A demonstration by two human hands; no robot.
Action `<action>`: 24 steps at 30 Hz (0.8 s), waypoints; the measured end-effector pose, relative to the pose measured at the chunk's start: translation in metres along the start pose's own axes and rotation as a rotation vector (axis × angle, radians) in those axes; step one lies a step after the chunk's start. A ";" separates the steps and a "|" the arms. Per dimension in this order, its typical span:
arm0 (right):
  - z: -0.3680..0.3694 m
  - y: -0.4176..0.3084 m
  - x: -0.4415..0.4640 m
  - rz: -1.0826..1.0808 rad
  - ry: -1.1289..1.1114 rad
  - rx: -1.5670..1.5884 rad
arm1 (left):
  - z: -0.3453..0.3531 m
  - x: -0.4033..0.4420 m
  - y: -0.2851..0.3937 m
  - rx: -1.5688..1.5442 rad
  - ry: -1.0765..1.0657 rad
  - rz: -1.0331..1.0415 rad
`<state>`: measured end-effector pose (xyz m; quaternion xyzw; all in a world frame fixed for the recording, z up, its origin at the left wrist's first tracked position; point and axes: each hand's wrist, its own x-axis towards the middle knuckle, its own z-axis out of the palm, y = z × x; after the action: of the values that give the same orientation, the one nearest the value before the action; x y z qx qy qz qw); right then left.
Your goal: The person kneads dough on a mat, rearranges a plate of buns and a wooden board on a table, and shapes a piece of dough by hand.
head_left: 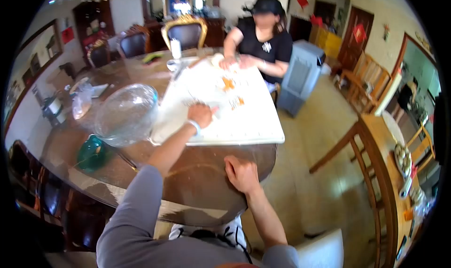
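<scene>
My left hand (200, 115), with a pale band at its wrist, is over the near left part of a white mat (253, 135). Its fingers are curled together; glare hides what they hold, if anything. Just beyond the mat's near edge, my right hand (242, 174) is loosely closed at the brown table (197, 164), with nothing seen in it. Orange bits (228, 83) and a smaller orange patch (240, 100) lie on the mat, past my left hand.
Across the table a person in black (270, 45) has both hands at the mat's far edge. Left of the mat are a large clear plastic-covered bowl (127, 113), a green bowl (92, 153) and a plastic bag (82, 99). A white bottle (175, 48) stands at the back.
</scene>
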<state>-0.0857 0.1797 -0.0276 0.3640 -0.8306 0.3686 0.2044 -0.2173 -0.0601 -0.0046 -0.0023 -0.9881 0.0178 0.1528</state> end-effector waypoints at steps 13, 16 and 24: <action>-0.001 0.002 0.003 -0.035 -0.007 0.034 | -0.019 -0.023 0.002 -0.218 0.006 -0.082; -0.001 0.001 0.006 -0.062 -0.006 0.072 | -0.011 -0.025 0.012 -0.082 0.092 -0.018; -0.002 0.003 0.007 -0.011 -0.088 0.079 | -0.006 0.002 0.003 -0.084 0.018 0.002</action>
<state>-0.0930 0.1792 -0.0233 0.3923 -0.8215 0.3837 0.1551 -0.2172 -0.0565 0.0014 -0.0101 -0.9865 -0.0236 0.1617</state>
